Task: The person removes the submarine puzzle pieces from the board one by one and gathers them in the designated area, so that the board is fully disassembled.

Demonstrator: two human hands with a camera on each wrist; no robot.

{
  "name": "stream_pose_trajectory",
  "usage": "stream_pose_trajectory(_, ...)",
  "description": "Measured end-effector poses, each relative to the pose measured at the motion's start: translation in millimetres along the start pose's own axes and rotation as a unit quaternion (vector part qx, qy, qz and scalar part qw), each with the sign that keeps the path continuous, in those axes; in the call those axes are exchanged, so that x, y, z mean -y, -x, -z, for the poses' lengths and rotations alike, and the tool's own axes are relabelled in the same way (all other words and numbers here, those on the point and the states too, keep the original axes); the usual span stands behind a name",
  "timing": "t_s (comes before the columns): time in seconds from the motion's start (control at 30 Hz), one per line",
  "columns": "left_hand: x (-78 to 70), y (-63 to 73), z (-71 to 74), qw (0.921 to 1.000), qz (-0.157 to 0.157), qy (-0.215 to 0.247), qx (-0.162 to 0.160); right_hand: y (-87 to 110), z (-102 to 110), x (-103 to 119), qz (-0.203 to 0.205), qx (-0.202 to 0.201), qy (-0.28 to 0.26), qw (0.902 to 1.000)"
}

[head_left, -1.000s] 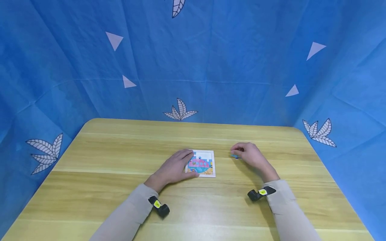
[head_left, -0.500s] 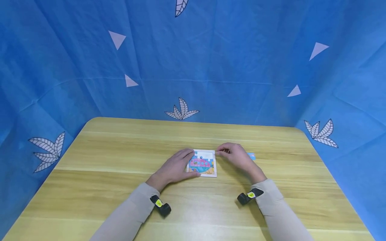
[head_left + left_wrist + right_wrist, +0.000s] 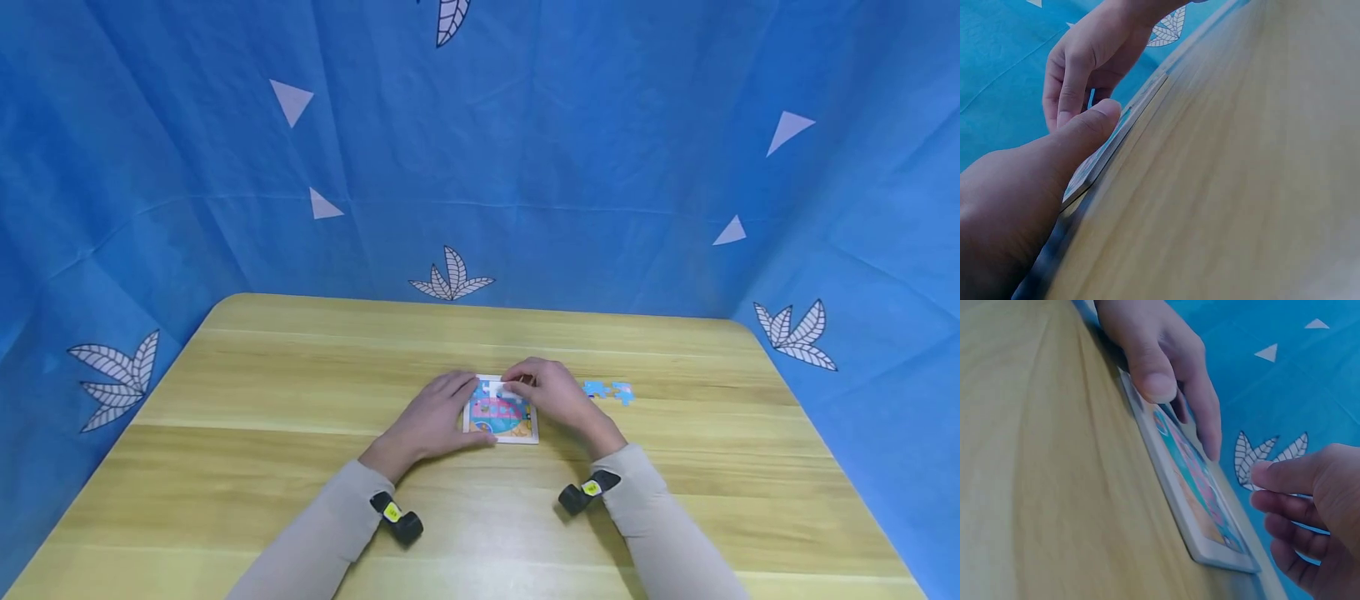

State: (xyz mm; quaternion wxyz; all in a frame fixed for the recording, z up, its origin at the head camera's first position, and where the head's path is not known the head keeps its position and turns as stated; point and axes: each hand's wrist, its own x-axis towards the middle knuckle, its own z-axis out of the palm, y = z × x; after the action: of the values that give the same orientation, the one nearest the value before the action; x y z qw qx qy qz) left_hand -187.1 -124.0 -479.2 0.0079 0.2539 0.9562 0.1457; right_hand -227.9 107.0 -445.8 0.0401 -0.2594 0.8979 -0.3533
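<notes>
A small jigsaw puzzle in a white frame [image 3: 501, 440] lies on the table, showing a pink and teal picture with a bare white gap along its far side. My left hand [image 3: 429, 418] holds the frame from the left, thumb at the near edge and fingers towards the far edge. Over the far right part of the puzzle, my right hand [image 3: 557, 396] has its thumb and index finger together, as if round a small puzzle piece, which the fingers hide. In the right wrist view, the right hand's fingertips [image 3: 1262, 475] meet just beyond the frame [image 3: 1169, 506].
Loose blue puzzle pieces [image 3: 622, 392] lie on the table right of my right hand. The wooden table [image 3: 480, 517] ends at a blue curtain [image 3: 570, 167] at the back and sides. Each wrist wears a black camera [image 3: 576, 498].
My right hand has moved left from the loose pieces to over the puzzle, uncovering the pieces at its right. The left hand has stayed on the frame.
</notes>
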Motion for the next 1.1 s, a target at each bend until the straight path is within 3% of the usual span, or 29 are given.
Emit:
stream_pose_trajectory(0.23, 5.8, 6.0, -2.2, 0.9996, 0.016, -0.020, -0.011, -7.0, -11, 4, 0.032, -0.006, 0.040, 0.9987)
stream_pose_trajectory(0.8, 8.3, 6.5, -2.8, 0.9995, 0.004, -0.031, -0.011, -9.1, -31, 9, 0.056, -0.016, 0.120, 0.9911)
stream_pose_trajectory(1.1, 6.2, 7.5, -1.2, 0.9996, 0.011, -0.022, -0.011, -8.3, -37, 12, 0.035, -0.031, 0.138, 0.9894)
